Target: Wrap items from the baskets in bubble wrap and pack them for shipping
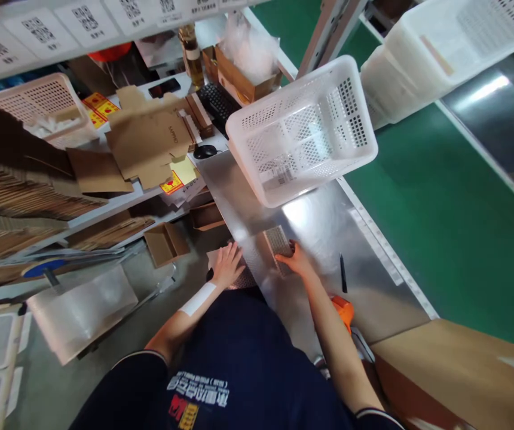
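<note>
On the metal bench [261, 310] stands a small box-shaped packet [276, 242] that looks wrapped in bubble wrap. My right hand [298, 260] grips its near end, thumb on one side and fingers on the other. Left of the bench edge, my left hand [228, 267] lies palm down with its fingers spread. Beneath it is a pinkish textured sheet [244, 279], mostly covered, whose kind I cannot make out. A white strip [198, 298] is around my left forearm. Right of my right hand lies a dark pen [343, 273].
A white perforated basket [250, 116] sits on the far bench, beside a green conveyor belt [454, 197]. An orange-handled tool [343, 310] is near my right forearm. Flattened cardboard [144, 140] covers the left shelf; a roll of clear wrap [84, 307] stands below.
</note>
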`<action>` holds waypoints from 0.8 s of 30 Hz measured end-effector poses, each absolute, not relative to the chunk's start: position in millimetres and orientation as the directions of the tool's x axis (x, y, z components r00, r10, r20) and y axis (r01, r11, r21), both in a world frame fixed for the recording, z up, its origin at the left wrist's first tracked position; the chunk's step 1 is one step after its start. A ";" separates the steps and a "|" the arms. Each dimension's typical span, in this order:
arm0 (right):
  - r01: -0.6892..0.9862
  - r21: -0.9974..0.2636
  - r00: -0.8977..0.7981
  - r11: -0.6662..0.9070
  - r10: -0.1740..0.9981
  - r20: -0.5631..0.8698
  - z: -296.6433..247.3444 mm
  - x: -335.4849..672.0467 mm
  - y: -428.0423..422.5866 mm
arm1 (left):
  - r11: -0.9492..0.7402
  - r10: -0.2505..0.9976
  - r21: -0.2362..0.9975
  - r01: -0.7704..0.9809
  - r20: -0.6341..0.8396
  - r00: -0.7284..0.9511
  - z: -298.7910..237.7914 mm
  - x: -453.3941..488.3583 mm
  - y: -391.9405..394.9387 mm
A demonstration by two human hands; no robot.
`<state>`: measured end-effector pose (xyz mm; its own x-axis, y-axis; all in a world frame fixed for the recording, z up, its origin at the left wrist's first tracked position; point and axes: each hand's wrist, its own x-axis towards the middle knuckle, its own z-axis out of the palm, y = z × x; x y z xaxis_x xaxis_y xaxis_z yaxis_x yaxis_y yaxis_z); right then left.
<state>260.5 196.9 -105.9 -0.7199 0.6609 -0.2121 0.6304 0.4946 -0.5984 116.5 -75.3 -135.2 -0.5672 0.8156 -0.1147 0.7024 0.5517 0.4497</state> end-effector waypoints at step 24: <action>0.719 -0.255 -0.657 0.647 0.752 0.054 -67.2 277.2 154.6 | 0.312 0.376 0.619 -0.720 -0.777 -0.505 -125.5 120.0 -62.9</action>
